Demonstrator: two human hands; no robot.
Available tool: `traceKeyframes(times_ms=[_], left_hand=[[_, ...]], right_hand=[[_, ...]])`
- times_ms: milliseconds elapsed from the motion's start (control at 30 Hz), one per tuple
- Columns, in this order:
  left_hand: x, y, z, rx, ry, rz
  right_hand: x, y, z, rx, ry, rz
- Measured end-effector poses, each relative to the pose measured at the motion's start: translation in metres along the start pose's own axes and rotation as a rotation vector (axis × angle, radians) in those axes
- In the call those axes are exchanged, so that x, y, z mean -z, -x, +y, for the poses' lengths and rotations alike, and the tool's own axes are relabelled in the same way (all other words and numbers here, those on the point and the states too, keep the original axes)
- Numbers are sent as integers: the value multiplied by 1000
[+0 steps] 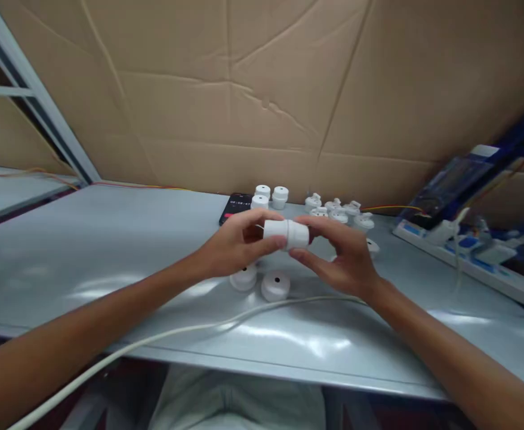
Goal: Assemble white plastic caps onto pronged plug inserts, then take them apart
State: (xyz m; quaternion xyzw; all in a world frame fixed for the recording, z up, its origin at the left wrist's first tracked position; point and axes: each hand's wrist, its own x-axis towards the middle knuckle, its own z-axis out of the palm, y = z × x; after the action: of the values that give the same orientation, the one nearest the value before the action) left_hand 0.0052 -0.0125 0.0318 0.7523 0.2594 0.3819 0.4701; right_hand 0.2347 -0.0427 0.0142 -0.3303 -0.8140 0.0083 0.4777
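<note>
Two-part white cylindrical housing [284, 229] held on its side, raised over the middle of the bench, a ring seam near its midpoint. A thin pale wire [259, 226] shows at its left end.

Left hand [239, 243] pinches the left half, thumb in front, fingers behind. Right hand [345, 251] pinches the right half likewise, thumb low, fingers curled over the far end.

Step in hand, by my reading: the halves are being fitted or turned against each other; turning cannot be confirmed from a still. The next move seems to call for both grips firm and in line, wire kept clear of the seam.

Just below the hands: two round white caps [276, 286], dark hole in each. Behind: upright white cylinders [280, 197] beside a smartphone [236, 206]; to the right, a cluster of white fittings with raised tops [338, 215]. White cable [208, 325] crosses the bench front [110, 239]. Far right, a power strip [477, 258].

Writing: phone display reads roughly 00:08:47, middle digits uncertain, red button beneath. No brand legible anywhere.
</note>
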Motion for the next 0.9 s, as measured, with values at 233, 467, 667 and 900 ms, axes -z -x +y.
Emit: traceKeyframes(times_ms=[233,467,667,900], left_hand=[[-1,5,-6,-398,-417,65],[-6,3,-6,-98,-96,108],[-1,-4,-1,298,333,58],[3,-1,-3,44,-25,27]], right_hand=[[-4,-1,1,-457,-389,-153],[-5,-4,7,-523,-595,-164],[-5,0,5,-265,-325,-79],[-7,2,3,-428,-286,-76]])
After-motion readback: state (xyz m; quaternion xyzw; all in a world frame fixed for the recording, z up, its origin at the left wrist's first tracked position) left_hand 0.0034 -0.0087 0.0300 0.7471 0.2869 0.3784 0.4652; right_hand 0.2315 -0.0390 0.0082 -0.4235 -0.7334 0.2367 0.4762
